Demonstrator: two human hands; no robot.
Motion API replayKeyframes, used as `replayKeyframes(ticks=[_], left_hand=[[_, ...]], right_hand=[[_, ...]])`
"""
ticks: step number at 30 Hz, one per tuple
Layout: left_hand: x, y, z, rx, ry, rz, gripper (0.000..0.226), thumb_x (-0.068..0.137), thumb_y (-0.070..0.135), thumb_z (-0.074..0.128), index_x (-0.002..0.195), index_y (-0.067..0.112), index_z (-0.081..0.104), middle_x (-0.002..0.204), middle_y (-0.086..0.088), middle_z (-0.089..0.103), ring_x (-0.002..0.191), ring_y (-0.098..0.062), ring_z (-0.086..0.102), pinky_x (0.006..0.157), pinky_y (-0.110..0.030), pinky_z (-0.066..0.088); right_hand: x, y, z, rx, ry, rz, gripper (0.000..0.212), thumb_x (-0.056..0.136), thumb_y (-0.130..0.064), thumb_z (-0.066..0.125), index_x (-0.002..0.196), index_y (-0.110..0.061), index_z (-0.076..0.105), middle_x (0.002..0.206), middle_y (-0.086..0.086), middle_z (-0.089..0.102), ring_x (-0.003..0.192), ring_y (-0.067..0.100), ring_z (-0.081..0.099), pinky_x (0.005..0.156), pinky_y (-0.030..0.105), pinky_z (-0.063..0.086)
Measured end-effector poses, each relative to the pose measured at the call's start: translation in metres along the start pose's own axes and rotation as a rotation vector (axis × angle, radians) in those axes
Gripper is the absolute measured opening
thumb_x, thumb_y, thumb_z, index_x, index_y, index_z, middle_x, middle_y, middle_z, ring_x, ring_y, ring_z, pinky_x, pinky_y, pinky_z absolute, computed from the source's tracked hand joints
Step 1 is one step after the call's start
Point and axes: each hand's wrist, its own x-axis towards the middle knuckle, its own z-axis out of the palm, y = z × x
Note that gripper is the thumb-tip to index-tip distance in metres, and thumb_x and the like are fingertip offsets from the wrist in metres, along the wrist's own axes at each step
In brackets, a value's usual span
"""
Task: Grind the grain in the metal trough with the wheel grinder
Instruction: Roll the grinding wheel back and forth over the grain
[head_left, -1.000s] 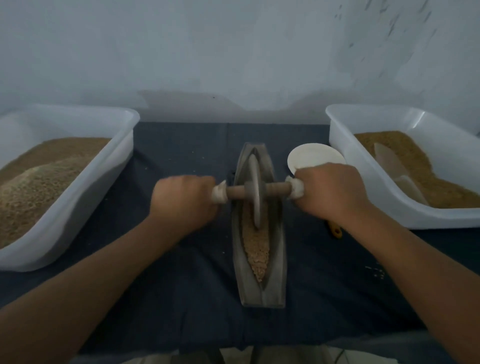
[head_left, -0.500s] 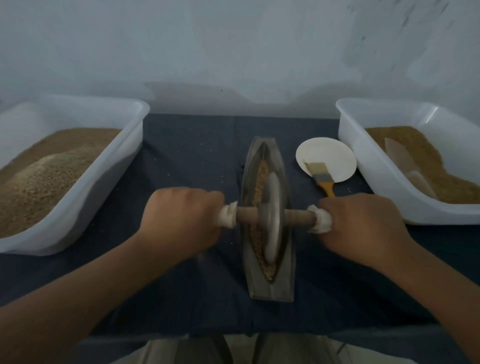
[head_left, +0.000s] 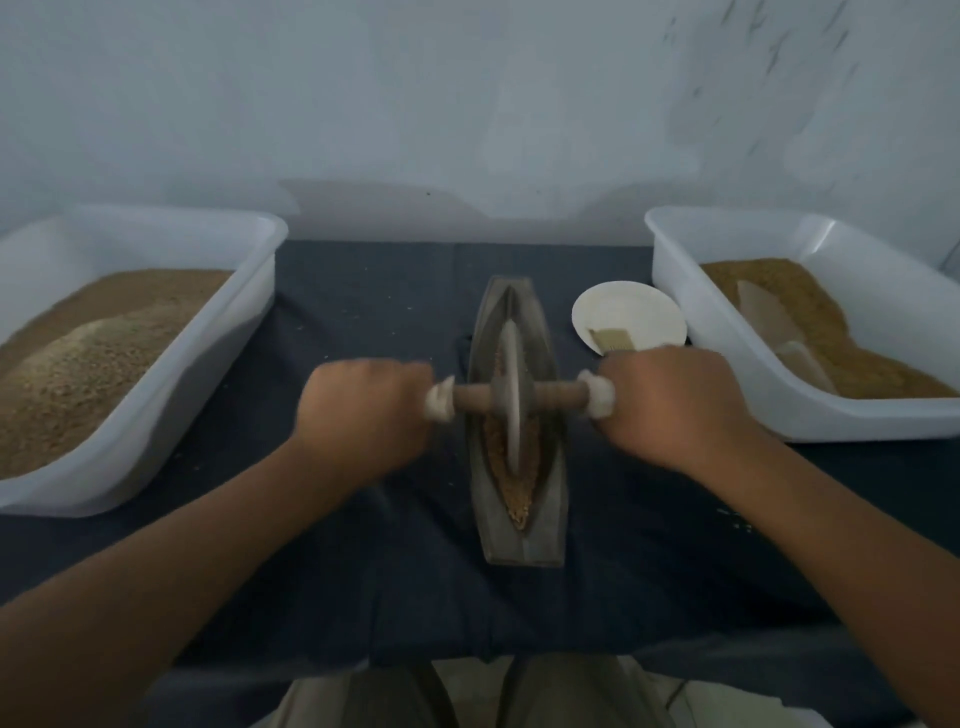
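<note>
Left hand (head_left: 363, 415) and right hand (head_left: 670, 405) grip the wheel grinder's (head_left: 511, 397) axle ends; the wheel has rolled away again to mid metal trough (head_left: 485, 519), over grain (head_left: 519, 496) that looks coarse, so grinding likely continues

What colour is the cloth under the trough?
Dark blue cloth, seen in the head view, the only one.

Two hands, left hand (head_left: 363, 415) and right hand (head_left: 670, 410), one wheel grinder (head_left: 511, 397), one metal trough (head_left: 545, 535), two white tubs (head_left: 218, 374) (head_left: 701, 338), one white dish (head_left: 628, 309), one brush (head_left: 613, 340) and what may be one pale scoop (head_left: 766, 317) — all on one dark cloth (head_left: 363, 312).
</note>
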Motion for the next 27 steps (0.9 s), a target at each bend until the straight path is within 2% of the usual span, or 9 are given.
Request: replayKeyframes(ticks=[4,9,12,14,16,18,21,24,27], left_hand=[[-0.028,-0.002,-0.005,-0.031,0.105,0.071,0.045,0.084,0.039,0.07,0.065,0.029,0.03,0.05,0.005,0.038,0.039,-0.021,0.034,0.052,-0.021,0.013],[0.038,-0.005,0.03,0.006,0.02,-0.082,0.044,0.093,0.043,0.066,0.063,0.025,0.041,0.057,0.0,0.055,0.048,-0.028,0.055,0.052,-0.027,0.033],[0.07,-0.007,0.032,-0.026,-0.063,-0.166,0.042,0.098,0.047,0.055,0.066,0.023,0.042,0.065,0.0,0.058,0.061,-0.032,0.063,0.058,-0.031,0.041],[0.064,-0.004,0.023,-0.007,-0.081,-0.148,0.046,0.098,0.047,0.054,0.063,0.023,0.038,0.061,0.004,0.051,0.057,-0.03,0.059,0.056,-0.03,0.04],[0.036,0.0,0.011,0.039,-0.061,-0.072,0.046,0.091,0.043,0.065,0.061,0.023,0.038,0.056,0.006,0.047,0.049,-0.027,0.054,0.052,-0.028,0.038],[0.001,0.002,-0.001,0.018,0.032,0.033,0.042,0.079,0.034,0.079,0.061,0.024,0.042,0.052,0.003,0.047,0.041,-0.025,0.047,0.049,-0.026,0.03],[-0.023,0.0,-0.012,-0.013,0.098,0.104,0.043,0.082,0.033,0.076,0.062,0.025,0.039,0.05,0.003,0.043,0.039,-0.02,0.034,0.051,-0.025,0.02],[0.007,0.005,-0.004,0.055,0.033,0.038,0.043,0.081,0.031,0.081,0.062,0.024,0.042,0.051,0.003,0.045,0.04,-0.022,0.042,0.051,-0.024,0.022],[0.067,0.003,0.015,0.128,-0.076,-0.067,0.034,0.089,0.038,0.068,0.069,0.025,0.044,0.06,0.007,0.04,0.055,-0.028,0.053,0.055,-0.029,0.033]], right_hand=[[-0.034,-0.004,-0.003,0.058,0.053,-0.068,0.032,0.077,-0.046,0.066,0.061,-0.033,0.042,0.048,-0.014,0.033,0.041,0.001,0.028,0.04,0.02,0.022],[0.033,0.001,0.017,-0.092,0.127,0.057,0.044,0.1,-0.052,0.045,0.069,-0.024,0.058,0.058,-0.005,0.051,0.05,0.022,0.05,0.049,0.031,0.042],[0.074,0.001,0.008,-0.136,0.01,0.083,0.044,0.104,-0.047,0.046,0.071,-0.021,0.059,0.068,0.001,0.059,0.063,0.026,0.062,0.06,0.041,0.056],[0.068,-0.001,0.002,-0.084,-0.083,0.101,0.046,0.104,-0.05,0.042,0.074,-0.021,0.06,0.072,0.001,0.062,0.068,0.025,0.063,0.068,0.044,0.057],[0.034,-0.003,-0.002,-0.045,-0.096,0.116,0.044,0.1,-0.054,0.04,0.075,-0.024,0.061,0.069,-0.003,0.058,0.062,0.02,0.057,0.064,0.04,0.054],[-0.009,-0.008,-0.007,0.007,-0.047,0.073,0.032,0.093,-0.051,0.054,0.068,-0.031,0.052,0.059,-0.01,0.046,0.05,0.01,0.045,0.05,0.033,0.046],[-0.038,-0.005,-0.006,0.081,-0.174,0.031,0.035,0.082,-0.045,0.068,0.066,-0.037,0.039,0.055,-0.013,0.043,0.048,0.003,0.042,0.046,0.027,0.035],[-0.015,-0.002,0.012,-0.018,-0.029,0.099,0.04,0.09,-0.062,0.045,0.064,-0.033,0.046,0.053,-0.014,0.042,0.046,0.003,0.038,0.045,0.024,0.032],[0.034,0.009,0.038,-0.018,-0.034,0.211,0.052,0.099,-0.065,0.034,0.071,-0.03,0.059,0.06,-0.01,0.051,0.052,0.008,0.042,0.051,0.027,0.031]])
